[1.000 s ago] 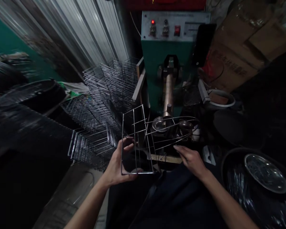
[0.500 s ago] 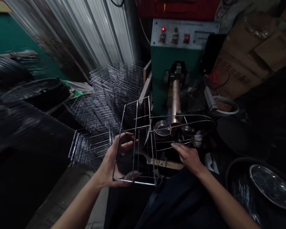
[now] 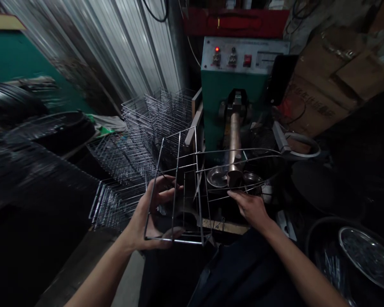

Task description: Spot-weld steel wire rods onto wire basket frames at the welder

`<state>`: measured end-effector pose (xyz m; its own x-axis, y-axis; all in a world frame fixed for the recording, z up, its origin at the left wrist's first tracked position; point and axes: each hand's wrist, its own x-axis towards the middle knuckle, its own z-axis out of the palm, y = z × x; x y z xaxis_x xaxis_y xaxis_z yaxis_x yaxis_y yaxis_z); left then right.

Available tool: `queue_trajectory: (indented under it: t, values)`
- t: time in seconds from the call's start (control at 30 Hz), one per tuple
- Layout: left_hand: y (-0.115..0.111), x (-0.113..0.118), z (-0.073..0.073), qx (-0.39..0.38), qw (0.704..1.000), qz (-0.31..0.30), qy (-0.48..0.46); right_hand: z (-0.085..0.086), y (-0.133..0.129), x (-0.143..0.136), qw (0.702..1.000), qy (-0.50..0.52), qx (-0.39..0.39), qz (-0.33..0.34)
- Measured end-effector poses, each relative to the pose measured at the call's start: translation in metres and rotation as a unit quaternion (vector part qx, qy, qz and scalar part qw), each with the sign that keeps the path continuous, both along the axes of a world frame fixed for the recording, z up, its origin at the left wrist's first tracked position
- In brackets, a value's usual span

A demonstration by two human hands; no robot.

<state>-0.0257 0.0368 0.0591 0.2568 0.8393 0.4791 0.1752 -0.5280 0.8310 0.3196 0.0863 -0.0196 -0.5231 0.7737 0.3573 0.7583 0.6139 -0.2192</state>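
Observation:
A wire rack [image 3: 200,204] of thin metal rods is held up in front of me, with long curved rods reaching right. My left hand [image 3: 141,219] is closed around its left end, fingers behind the wires and thumb along the bottom bar. My right hand [image 3: 251,209] pinches the lower rods on the right side; the exact contact is partly hidden. Just above that hand is the tip of a copper-coloured arm [image 3: 234,136], jutting from a green machine [image 3: 233,81]. The rack's upper rods cross in front of this arm.
Stacks of wire racks [image 3: 115,157] stand at left. Two small metal dishes, one a round dish [image 3: 216,177], sit beneath the copper arm. A cardboard box [image 3: 326,85] leans at right. Below it lies a shiny oval tray [image 3: 368,256] over a dark tub. The machine's red lamp [image 3: 216,49] glows.
The rack has shifted slightly left relative to the copper arm, still held in both hands. The machine and background sit lower in the view, as my head has tilted up a little.

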Motion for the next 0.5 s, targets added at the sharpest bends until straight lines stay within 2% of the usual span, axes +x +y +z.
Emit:
queue_trajectory:
  t: [0.3,0.43,0.5]
  values:
    - [0.009,-0.004,0.008,-0.022,0.999,-0.03,-0.019,0.005,0.003,-0.003,1.0,-0.017,-0.003,-0.016]
    - [0.014,-0.006,0.006,-0.02,0.999,-0.034,-0.018,0.003,0.002,-0.004,1.0,-0.015,0.009,-0.016]
    - [0.014,-0.007,0.004,-0.012,0.999,-0.032,-0.004,0.003,-0.001,-0.001,0.998,-0.029,0.028,-0.046]
